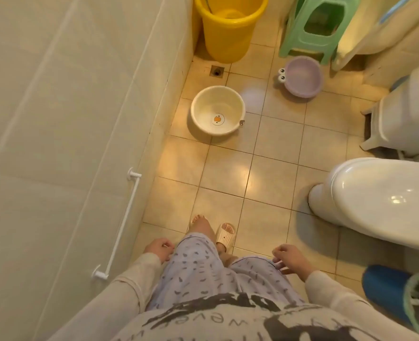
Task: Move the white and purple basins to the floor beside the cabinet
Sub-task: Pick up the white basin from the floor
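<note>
A white basin (217, 110) with a small duck face inside stands upright on the tiled floor near the left wall. A purple basin (302, 76) with two cartoon eyes on its rim sits further right, just in front of a green stool. Both look empty. My left hand (158, 247) hangs by my left thigh with its fingers loosely curled and nothing in it. My right hand (291, 259) hangs by my right thigh, fingers loosely apart, holding nothing. Both hands are far from the basins.
A yellow bucket (228, 28) stands at the back by the wall, a floor drain (217, 70) in front of it. The green stool (319, 28) is at the back right. A white bin (410, 112) and a toilet (380, 200) fill the right side. A white rail (122, 225) runs along the left wall.
</note>
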